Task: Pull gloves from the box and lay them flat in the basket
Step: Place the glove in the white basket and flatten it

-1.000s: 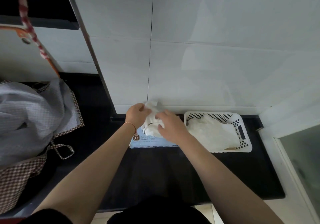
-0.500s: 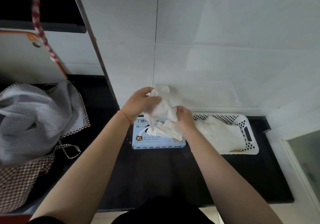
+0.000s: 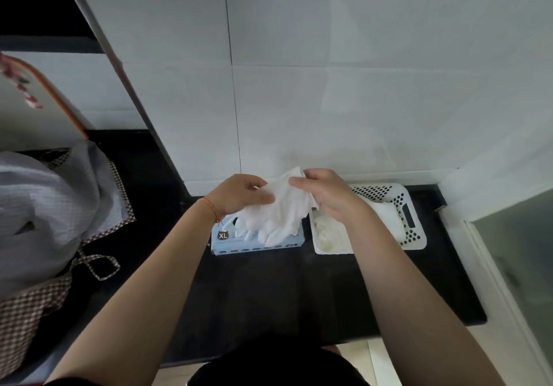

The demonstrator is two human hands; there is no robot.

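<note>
At about nine o'clock a grey checked apron (image 3: 45,206) lies heaped on the black desk (image 3: 269,290), well apart from the work. Moving right, the left hand (image 3: 239,194) pinches the near edge of a white glove (image 3: 281,209) between thumb and fingers, its grip closed on the cuff end. Below it, at the centre, sits the blue XL glove box (image 3: 223,243), its top half hidden by the glove's dangling fingers. A second ago both hands were bunched low over the box opening with the glove crumpled; half a second ago it was lifted but still wadded. Now it is pulled free and spread between the hands, which suggests the pull is done and the flattening has begun. The right hand (image 3: 326,197), at about one o'clock of the box, holds the glove's far edge, its grip likewise closed on it. Further right, at three o'clock, the white perforated basket (image 3: 414,236) holds earlier gloves, so the next step is likely a short carry rightward.
</note>
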